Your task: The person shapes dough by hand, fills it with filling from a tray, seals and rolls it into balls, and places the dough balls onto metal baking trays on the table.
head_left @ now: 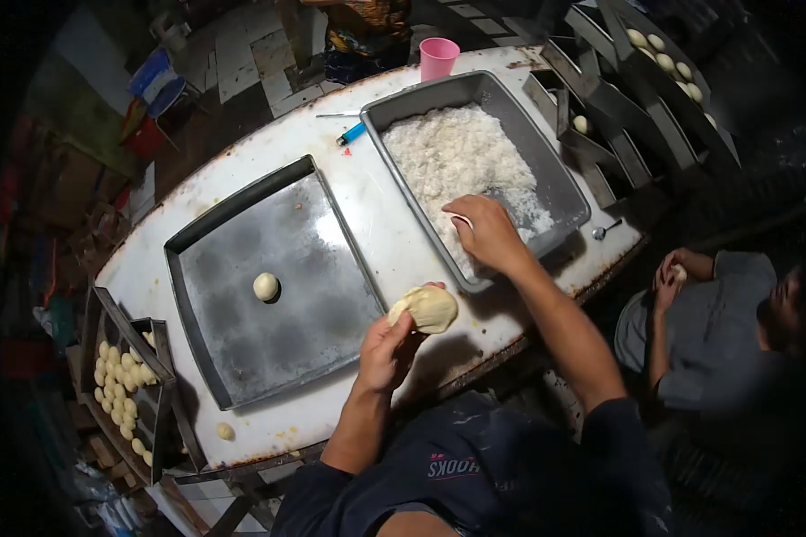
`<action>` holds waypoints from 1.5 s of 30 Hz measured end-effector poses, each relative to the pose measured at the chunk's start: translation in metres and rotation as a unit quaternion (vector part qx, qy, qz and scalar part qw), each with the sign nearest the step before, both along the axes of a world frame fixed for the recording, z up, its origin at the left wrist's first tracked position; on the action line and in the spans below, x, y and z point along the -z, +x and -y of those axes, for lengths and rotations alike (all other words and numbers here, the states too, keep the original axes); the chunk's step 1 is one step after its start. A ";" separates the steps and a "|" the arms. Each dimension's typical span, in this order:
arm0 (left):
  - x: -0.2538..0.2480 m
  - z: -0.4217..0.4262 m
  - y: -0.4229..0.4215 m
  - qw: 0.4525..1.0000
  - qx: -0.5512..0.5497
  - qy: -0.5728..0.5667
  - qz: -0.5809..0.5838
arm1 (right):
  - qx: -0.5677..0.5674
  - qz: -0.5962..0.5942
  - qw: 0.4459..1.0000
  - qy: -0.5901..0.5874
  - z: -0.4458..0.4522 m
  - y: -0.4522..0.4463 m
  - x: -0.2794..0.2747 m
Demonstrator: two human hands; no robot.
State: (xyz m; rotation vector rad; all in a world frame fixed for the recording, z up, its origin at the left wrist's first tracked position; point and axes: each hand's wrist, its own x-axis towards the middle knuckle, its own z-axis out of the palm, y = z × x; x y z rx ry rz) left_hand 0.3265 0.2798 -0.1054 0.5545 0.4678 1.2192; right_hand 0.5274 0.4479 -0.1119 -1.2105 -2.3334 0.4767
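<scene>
- Lying heaped in the metal tin (134, 329) at the far left, small dough balls (116, 376) look soft and light, easy to dent or press together.
- One loose ball (225, 431) sits near the edge of the counter (233, 170), just beside that tin.
- A single round ball (266, 286) rests inside the shallow tray (304, 358); it could roll if the tray tilts, and cupped fingers would suit it better than a pinch.
- The left hand (387, 353) is partly closed, thumb over the near side of the flattened dough (432, 309), with fingertips showing behind.
- That dough is in the air between the tray and the deep tub. Its outline is uneven and it looks limp, light and stretchy, likely a little tacky. Support spread from below should suit it; a hard pinch at the rim may thin or tear it.
- In the deep tub (546, 166), the white mix (448, 152) looks loose and crumbly, apt to spill from open fingers.
- The right hand (484, 231) reaches over the tub with fingers curled down at the mix. A thin pale edge shows by the fingers; whether they grip anything, I cannot tell.
- Right of the tub, a small spoon (605, 230) lies near the counter's edge.
</scene>
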 end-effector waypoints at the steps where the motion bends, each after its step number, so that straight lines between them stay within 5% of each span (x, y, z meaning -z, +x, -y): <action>1: 0.003 -0.005 -0.006 1.000 -0.019 -0.006 -0.016 | -0.004 0.004 1.000 -0.005 -0.026 -0.003 0.011; 3: 0.002 -0.014 -0.015 0.997 -0.060 -0.030 -0.032 | -0.109 0.120 0.979 0.127 -0.063 -0.010 0.028; 7: 0.005 -0.020 -0.031 0.988 -0.128 -0.075 -0.044 | -0.163 0.265 0.950 0.014 -0.092 -0.009 0.029; 10: 0.018 -0.019 -0.042 0.981 -0.170 -0.090 -0.018 | -0.180 0.303 0.934 -0.061 -0.096 -0.008 0.009; 14: 0.027 -0.031 -0.039 0.980 -0.164 -0.115 -0.010 | -0.201 0.225 0.952 0.050 -0.095 -0.003 0.030; 18: 0.024 -0.054 -0.026 0.985 -0.140 -0.094 0.016 | -0.159 0.298 0.941 -0.024 -0.097 -0.003 0.022; 20: 0.022 -0.064 -0.020 0.988 -0.124 -0.097 0.010 | 0.004 0.035 0.978 -0.204 -0.096 0.007 0.016; 22: 0.018 -0.073 -0.012 0.987 -0.127 -0.100 0.001 | 0.058 -0.022 0.955 -0.291 -0.092 0.015 0.009; 24: 0.017 -0.080 -0.002 0.984 -0.140 -0.113 0.008 | 0.133 -0.305 0.798 -0.502 -0.066 0.018 -0.010; 26: 0.009 -0.083 0.009 0.986 -0.136 -0.099 0.000 | 0.111 -0.417 0.713 -0.552 -0.039 0.016 -0.031; 28: 0.003 -0.080 0.020 0.982 -0.141 -0.124 -0.007 | 0.130 -0.408 0.739 -0.520 -0.001 0.000 -0.051; 30: -0.001 -0.072 0.027 0.986 -0.117 -0.112 -0.035 | 0.054 -0.242 0.923 -0.295 0.033 -0.014 -0.057; 31: -0.008 -0.066 0.032 0.984 -0.115 -0.138 -0.019 | -0.002 -0.176 0.981 -0.076 0.048 -0.023 -0.065; 32: -0.014 -0.059 0.036 0.980 -0.114 -0.164 -0.003 | -0.039 -0.129 0.989 0.063 0.062 -0.027 -0.058; 34: -0.011 -0.043 0.038 0.980 -0.114 -0.165 0.006 | -0.081 -0.012 0.990 0.116 0.089 -0.029 -0.056; 38: -0.005 -0.008 0.044 0.985 -0.134 -0.106 0.014 | -0.076 0.011 0.996 0.042 0.142 -0.032 -0.063; 40: -0.007 0.013 0.048 0.971 -0.167 -0.173 -0.011 | -0.092 0.142 0.985 0.017 0.166 -0.027 -0.061; 42: -0.002 0.038 0.047 0.965 -0.176 -0.190 -0.027 | -0.154 -0.050 0.975 -0.153 0.174 -0.008 -0.047; 44: -0.008 0.063 0.045 0.974 -0.183 -0.135 0.003 | -0.121 -0.294 0.934 -0.163 0.189 0.003 -0.049; 45: -0.016 0.077 0.047 0.974 -0.196 -0.115 -0.007 | -0.017 -0.342 0.922 -0.181 0.205 -0.001 -0.046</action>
